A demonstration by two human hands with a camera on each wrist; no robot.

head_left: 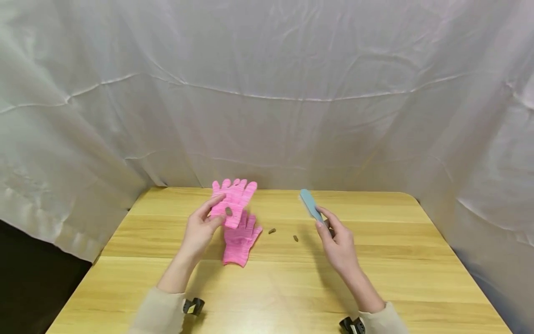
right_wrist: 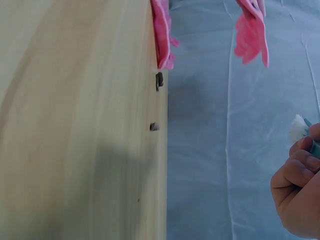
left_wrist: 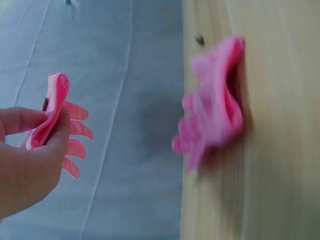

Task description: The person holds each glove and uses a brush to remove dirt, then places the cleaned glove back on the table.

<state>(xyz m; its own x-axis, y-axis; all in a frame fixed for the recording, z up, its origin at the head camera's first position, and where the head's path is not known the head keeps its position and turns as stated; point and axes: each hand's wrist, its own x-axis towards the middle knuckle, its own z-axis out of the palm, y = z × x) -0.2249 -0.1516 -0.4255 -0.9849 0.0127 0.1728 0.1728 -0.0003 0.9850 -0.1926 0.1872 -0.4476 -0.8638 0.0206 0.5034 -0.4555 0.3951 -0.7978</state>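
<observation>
Raised above the table, a pink knit glove is pinched at its cuff side by my left hand, thumb in front and fingers behind. A small dark brown lump sits on that glove near the thumb. A second pink glove lies on the table just below, its cuff toward me. My right hand grips a blue-grey brush by the handle, held up off the table. White bristles show in the right wrist view. The brush is apart from both gloves.
Two small brown lumps lie on the wooden table between the lying glove and the right hand. A grey-white curtain rises behind the table's far edge and along both sides. Each wrist carries a black camera.
</observation>
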